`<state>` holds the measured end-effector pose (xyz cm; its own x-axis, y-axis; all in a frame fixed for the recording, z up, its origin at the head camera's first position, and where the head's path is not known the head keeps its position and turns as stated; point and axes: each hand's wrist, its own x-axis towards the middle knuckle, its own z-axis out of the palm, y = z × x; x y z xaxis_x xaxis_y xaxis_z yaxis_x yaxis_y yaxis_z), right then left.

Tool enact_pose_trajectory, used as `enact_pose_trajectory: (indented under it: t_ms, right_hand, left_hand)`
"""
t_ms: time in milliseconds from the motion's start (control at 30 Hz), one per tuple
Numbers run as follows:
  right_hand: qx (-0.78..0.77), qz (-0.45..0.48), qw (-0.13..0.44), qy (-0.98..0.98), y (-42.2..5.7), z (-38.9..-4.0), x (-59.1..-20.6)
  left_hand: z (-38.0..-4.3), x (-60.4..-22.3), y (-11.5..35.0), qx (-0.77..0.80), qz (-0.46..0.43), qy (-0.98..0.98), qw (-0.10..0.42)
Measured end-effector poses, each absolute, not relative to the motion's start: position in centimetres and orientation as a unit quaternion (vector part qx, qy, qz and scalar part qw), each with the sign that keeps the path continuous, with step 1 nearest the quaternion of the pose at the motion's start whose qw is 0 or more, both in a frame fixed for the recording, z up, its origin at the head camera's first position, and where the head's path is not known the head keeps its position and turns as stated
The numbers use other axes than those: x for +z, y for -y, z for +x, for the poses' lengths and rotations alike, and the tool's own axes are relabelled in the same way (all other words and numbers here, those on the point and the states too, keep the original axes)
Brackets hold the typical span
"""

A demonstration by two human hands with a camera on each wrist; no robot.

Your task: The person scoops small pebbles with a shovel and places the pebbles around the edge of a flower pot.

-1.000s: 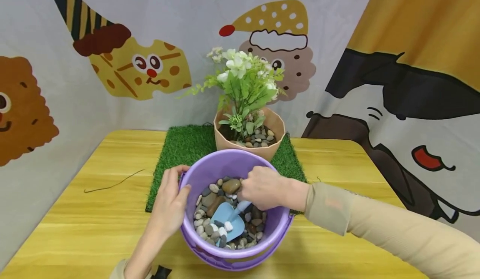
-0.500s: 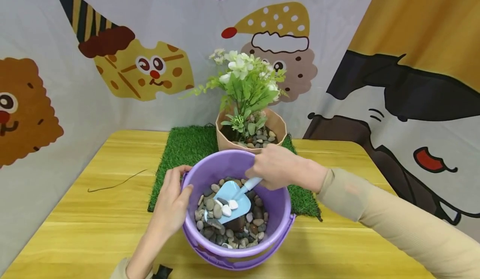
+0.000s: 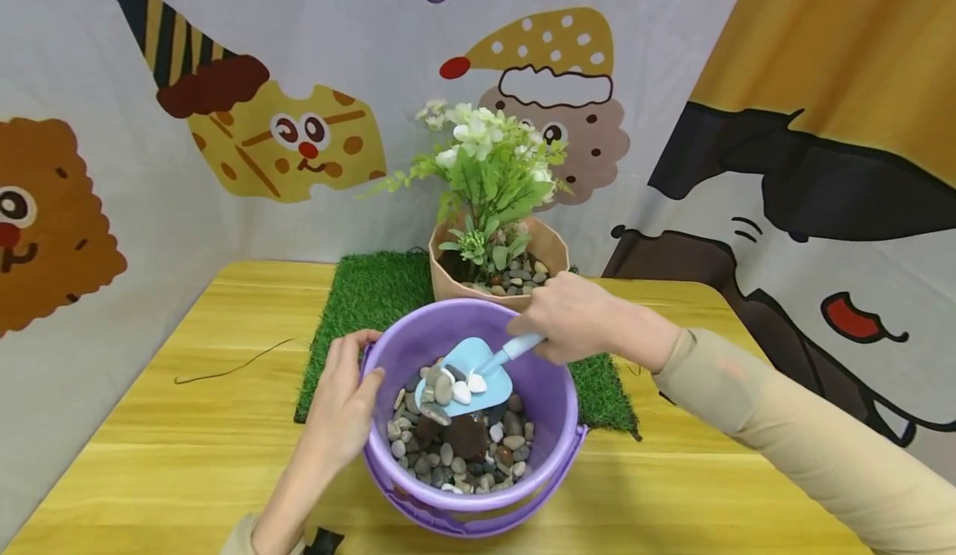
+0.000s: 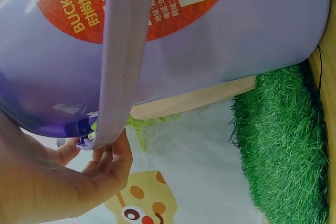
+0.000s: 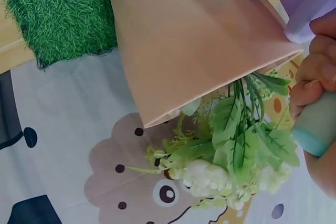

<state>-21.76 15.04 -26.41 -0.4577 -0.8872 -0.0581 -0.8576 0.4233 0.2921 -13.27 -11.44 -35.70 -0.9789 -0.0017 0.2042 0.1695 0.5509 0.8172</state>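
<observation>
While pebbles load it, shovel: likely nose-heavy.
Right hand: gripping handle, best hold.
Left hand: clasping bucket rim.

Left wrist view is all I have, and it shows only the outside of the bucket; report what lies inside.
Observer: Stones of mixed sizes and colours lie inside the purple bucket, as the head view shows.

Operator: Now find the right hand and tell me what it holds.

Observer: The right hand grips the handle of a light blue scoop.

Operator: Say whether the blade carries anything.

Observer: It does: a small load of grey and white pebbles, heaped mostly toward the blade's front edge.
</observation>
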Motion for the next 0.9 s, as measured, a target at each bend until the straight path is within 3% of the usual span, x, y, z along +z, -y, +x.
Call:
enact_pose_trajectory:
  t_ms: [900]
  right_hand:
    - [-0.125, 0.439, 0.035, 0.889, -18.1, -23.1, -24.2]
  left_hand:
    - [-13.2, -35.7, 11.4, -0.474, -0.054, 0.874, 0.092]
